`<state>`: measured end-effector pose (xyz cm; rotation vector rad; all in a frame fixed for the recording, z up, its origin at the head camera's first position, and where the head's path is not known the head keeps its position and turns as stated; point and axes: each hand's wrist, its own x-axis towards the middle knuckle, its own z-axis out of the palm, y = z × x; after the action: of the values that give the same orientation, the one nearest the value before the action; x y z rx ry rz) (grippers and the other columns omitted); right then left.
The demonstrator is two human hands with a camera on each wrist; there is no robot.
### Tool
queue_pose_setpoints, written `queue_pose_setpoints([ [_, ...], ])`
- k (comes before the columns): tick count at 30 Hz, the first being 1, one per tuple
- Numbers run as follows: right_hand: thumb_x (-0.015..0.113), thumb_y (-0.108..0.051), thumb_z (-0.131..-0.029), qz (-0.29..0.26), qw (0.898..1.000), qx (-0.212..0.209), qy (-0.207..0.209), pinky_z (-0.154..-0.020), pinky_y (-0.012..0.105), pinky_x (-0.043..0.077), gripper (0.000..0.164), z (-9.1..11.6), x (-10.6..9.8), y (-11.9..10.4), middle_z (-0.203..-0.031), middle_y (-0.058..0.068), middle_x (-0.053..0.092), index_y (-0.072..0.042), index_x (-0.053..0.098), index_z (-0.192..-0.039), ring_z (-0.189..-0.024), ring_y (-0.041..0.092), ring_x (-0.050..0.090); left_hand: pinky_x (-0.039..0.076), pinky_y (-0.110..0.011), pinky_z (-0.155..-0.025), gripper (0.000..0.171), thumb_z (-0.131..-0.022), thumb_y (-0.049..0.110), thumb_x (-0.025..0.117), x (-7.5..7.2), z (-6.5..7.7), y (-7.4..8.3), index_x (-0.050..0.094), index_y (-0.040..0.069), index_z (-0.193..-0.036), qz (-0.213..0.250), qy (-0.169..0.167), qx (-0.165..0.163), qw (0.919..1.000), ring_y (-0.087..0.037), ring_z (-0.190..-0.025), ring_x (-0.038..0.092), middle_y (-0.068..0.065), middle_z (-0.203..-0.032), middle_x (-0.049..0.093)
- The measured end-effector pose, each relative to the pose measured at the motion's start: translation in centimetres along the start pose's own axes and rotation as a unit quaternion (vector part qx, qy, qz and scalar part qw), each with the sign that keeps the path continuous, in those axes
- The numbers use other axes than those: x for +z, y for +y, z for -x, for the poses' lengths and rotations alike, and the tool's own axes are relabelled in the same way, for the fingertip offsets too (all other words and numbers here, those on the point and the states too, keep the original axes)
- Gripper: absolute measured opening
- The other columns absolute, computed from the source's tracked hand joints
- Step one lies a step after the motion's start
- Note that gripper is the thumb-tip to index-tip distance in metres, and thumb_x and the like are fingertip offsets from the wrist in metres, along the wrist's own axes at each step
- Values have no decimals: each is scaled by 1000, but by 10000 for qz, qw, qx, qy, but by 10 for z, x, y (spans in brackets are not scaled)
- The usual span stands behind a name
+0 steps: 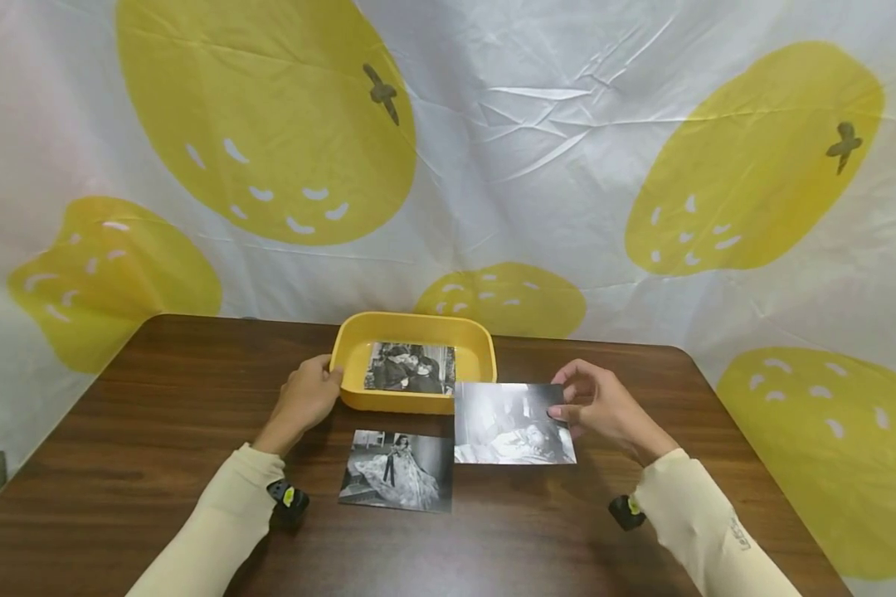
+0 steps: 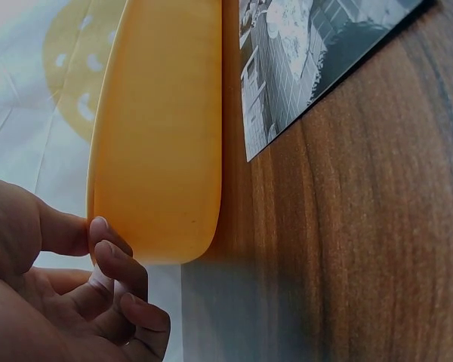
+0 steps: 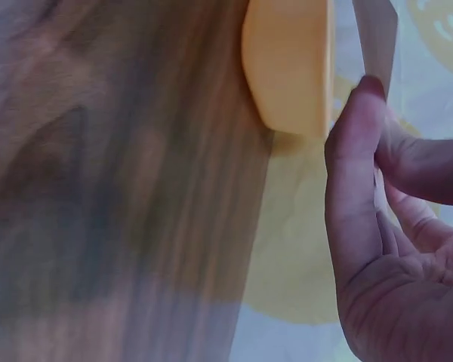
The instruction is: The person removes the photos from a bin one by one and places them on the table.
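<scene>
A yellow tray stands near the table's back edge, with a black-and-white photo of several people lying inside it. My left hand pinches the tray's left rim between thumb and fingers, as the left wrist view shows up close. In my right hand, a second black-and-white photo is pinched by its right edge, raised above the table just right of the tray's front. A third photo, of a figure in a wide gown, lies on the table in front of the tray.
The dark wooden table reaches back to a white cloth printed with big yellow fruit. Each forearm has a pale sleeve and a small black device at the wrist.
</scene>
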<state>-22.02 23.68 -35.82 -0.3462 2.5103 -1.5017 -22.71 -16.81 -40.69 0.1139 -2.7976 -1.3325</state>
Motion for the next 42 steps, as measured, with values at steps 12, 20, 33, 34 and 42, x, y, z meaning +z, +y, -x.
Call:
queue_pose_setpoints([
  [12,76,11,-83,-147,9988,98,-466,-59,44,58,39,15,4,33,-88,11,51,6,53,-113,-68,25,65,39,-35,-64,42,-107,19,46,-2,0,2,54,-4,-141,-16,16,0,10000,-23,-71,53,-8,-83,60],
  [20,77,11,-81,55,9990,220,-397,-58,43,59,39,16,12,44,-79,7,49,8,52,-111,-64,22,61,38,-34,-62,43,-107,20,45,-1,0,2,53,-4,-141,22,-4,-19,10000,-21,-69,51,-8,-82,59],
  [33,90,5,-67,1484,9872,523,245,-54,36,56,39,11,27,44,-68,6,57,3,63,-96,-53,19,62,40,-35,-66,44,-107,21,45,0,-2,0,53,-4,-142,-56,-21,-22,10000,-23,-74,54,-10,-87,63],
  [34,90,4,-66,1580,9859,497,252,-54,36,56,39,10,27,44,-68,6,58,3,64,-95,-52,19,62,39,-35,-65,44,-107,20,45,-1,-2,0,53,-4,-142,-52,-26,-17,10000,-23,-74,54,-10,-87,63],
  [42,95,-7,-64,2085,9763,503,270,-64,34,51,42,9,27,42,-72,3,61,0,66,-95,-52,16,60,39,-35,-64,44,-107,20,45,-1,-2,0,51,-5,-143,-15,-63,-41,10000,-23,-73,54,-9,-86,62],
])
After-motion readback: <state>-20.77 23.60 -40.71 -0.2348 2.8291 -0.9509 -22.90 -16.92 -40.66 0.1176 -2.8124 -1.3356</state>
